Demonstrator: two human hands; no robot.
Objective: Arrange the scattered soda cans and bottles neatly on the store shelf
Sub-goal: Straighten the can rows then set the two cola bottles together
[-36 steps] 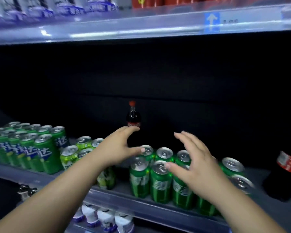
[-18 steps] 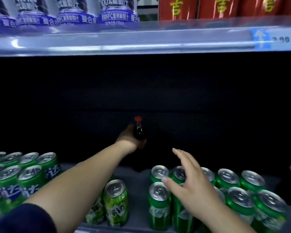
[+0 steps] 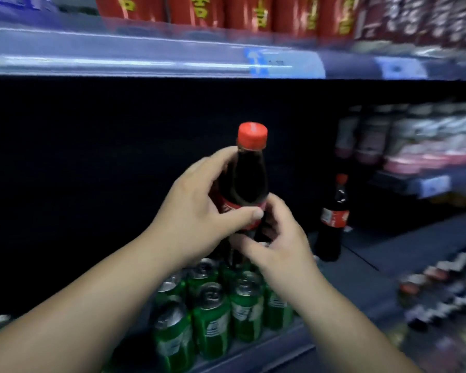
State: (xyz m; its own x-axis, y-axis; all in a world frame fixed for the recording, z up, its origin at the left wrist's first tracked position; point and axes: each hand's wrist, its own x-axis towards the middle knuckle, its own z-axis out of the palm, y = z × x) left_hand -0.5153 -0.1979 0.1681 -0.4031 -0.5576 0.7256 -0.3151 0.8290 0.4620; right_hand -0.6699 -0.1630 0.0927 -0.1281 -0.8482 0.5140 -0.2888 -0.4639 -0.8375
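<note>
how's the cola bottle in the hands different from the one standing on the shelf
The held bottle is above the green cans, gripped by the left hand and right hand; the shelf bottle stands untouched on the shelf. Hands cover part of the held bottle's label; the shelf bottle's label shows fully. Both are upright, dark, red-capped.

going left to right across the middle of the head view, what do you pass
left hand → dark cola bottle with a red cap, held in both hands → right hand → second red-capped cola bottle standing on the shelf → blurred row of pink-labelled bottles
</note>
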